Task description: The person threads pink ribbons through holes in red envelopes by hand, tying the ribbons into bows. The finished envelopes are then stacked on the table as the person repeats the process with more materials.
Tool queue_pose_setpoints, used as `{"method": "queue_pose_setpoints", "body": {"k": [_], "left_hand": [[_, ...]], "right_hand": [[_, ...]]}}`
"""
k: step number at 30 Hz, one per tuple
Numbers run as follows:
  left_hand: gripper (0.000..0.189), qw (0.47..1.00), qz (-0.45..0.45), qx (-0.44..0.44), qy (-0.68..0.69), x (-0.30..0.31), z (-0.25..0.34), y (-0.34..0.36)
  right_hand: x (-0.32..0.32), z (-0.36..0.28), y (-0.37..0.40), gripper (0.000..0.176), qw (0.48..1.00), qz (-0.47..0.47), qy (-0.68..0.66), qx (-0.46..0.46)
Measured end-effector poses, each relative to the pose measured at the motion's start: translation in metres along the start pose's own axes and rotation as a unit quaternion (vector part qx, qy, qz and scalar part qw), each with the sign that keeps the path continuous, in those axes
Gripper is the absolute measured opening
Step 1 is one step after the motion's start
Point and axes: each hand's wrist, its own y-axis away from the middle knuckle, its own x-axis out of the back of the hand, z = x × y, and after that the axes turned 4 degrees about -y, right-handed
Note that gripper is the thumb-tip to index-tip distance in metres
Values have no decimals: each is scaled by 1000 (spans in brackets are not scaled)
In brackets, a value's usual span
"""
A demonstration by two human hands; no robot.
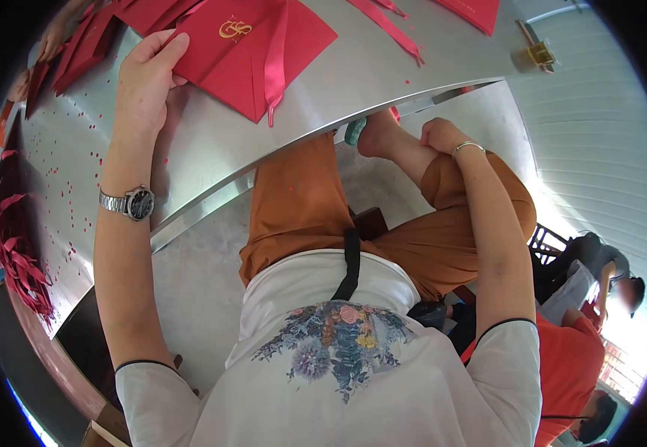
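My left hand [148,78], with a watch on the wrist, pinches the left edge of a flat red gift bag [226,67] between thumb and fingers. The bag lies at the metal table's near edge and carries a gold monogram [235,28]. Across its front hangs a pink-red ribbon [275,63] with a narrow tip. Below the table edge, my right hand [442,135] rests curled against my raised leg, a bangle at its wrist. Nothing sticks out of its fingers; the palm side is hidden.
More red bags [89,48] are stacked at the far left, beside another person's hand [53,37]. Dark red ribbons [14,238] hang at the table's left end. Small red dots speckle the metal table [211,141]. Other people [576,357] sit at lower right.
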Motion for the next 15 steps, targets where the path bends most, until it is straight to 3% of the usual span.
{"method": "queue_pose_setpoints", "body": {"k": [5,7,11,13,15], "left_hand": [[22,1000,-10,10,-7,1,1,-2],[26,1000,-11,7,5,1,-1,-2],[30,1000,-13,-3,18,1,-2,-2],[30,1000,-14,-4,17,0,-2,-2],[29,1000,-16,-8,16,0,-2,-2]], "right_hand": [[6,4,2,19,998,-55,34,8],[-8,16,-2,20,992,38,-116,-16],[-19,20,-7,22,990,27,-140,-8],[-16,11,-4,21,999,35,-1,17],[-18,9,-7,20,999,29,22,13]]}}
